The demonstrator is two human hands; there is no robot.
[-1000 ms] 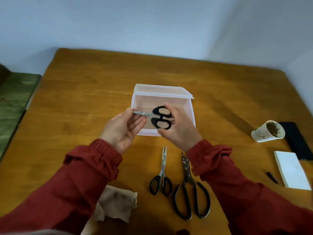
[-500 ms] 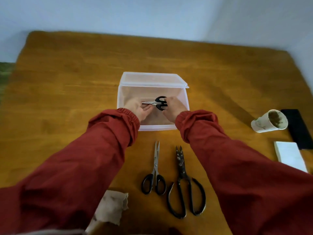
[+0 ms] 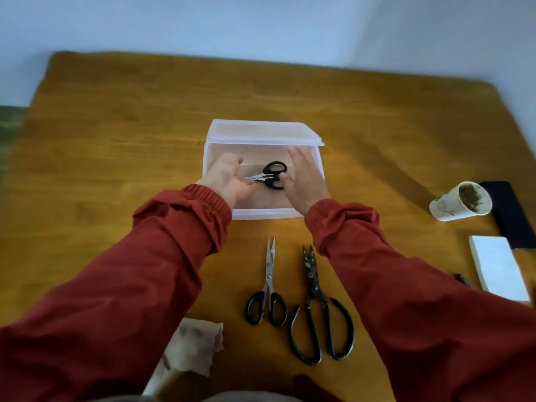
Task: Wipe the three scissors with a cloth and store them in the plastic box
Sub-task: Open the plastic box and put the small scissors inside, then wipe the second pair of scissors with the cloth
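A clear plastic box [image 3: 262,213] stands mid-table with its lid [image 3: 261,132] folded back. Small black-handled scissors [image 3: 271,175] lie low inside it, blades pointing left. My left hand [image 3: 227,179] is in the box with loose fingers, its thumb touching the blade tips. My right hand [image 3: 304,178] has straight fingers along the right wall and its thumb against the handles. Medium black-handled scissors [image 3: 268,285] and large dark iron scissors [image 3: 316,309] lie on the table in front of the box. A stained beige cloth [image 3: 194,346] sits at the near edge under my left sleeve.
At the right side of the wooden table [image 3: 116,140] lies a tipped paper cup [image 3: 461,203] with dark residue, a black flat object [image 3: 504,210], a white pad [image 3: 499,268] and a small dark item [image 3: 462,278].
Both hands lowered the small scissors from above the box's front rim down into the box. The fingers of my right hand have straightened away from the handles.
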